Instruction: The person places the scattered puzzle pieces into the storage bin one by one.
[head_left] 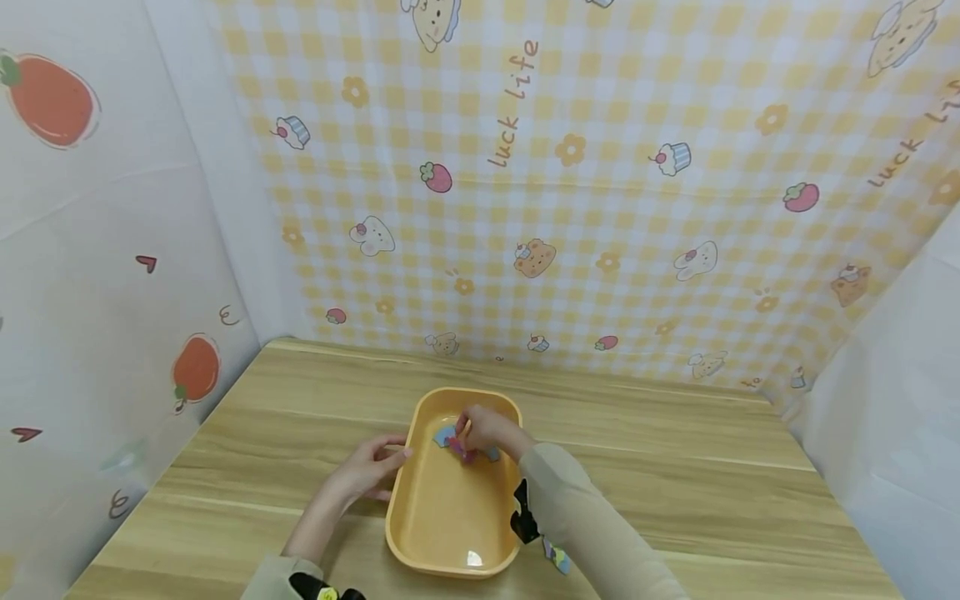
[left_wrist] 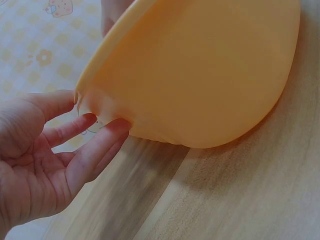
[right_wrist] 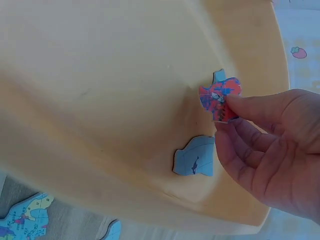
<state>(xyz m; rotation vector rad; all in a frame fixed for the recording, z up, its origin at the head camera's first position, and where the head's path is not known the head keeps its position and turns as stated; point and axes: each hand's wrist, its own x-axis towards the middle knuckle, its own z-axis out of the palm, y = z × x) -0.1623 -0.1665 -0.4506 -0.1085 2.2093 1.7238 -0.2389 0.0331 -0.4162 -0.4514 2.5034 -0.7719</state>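
A yellow-orange plastic basin (head_left: 442, 529) with rounded corners sits on the wooden table. My right hand (head_left: 491, 429) reaches over its right side and pinches a pink-red puzzle piece (right_wrist: 220, 100) between thumb and fingers, just above the basin floor. Inside lies a light blue puzzle piece (right_wrist: 194, 156) with a small dark animal printed on it. Another blue piece (right_wrist: 219, 76) shows partly behind the held one. My left hand (head_left: 367, 467) is at the basin's left side; its fingertips (left_wrist: 117, 127) touch the outer wall and the thumb is by the rim, fingers fairly straight.
Outside the basin, by the right forearm, a colourful map-printed puzzle piece (right_wrist: 27, 217) lies on the table, with a blue piece (right_wrist: 114, 231) next to it. A yellow checked cloth (head_left: 570, 250) hangs behind the table (head_left: 675, 467), and white cloths hang at both sides.
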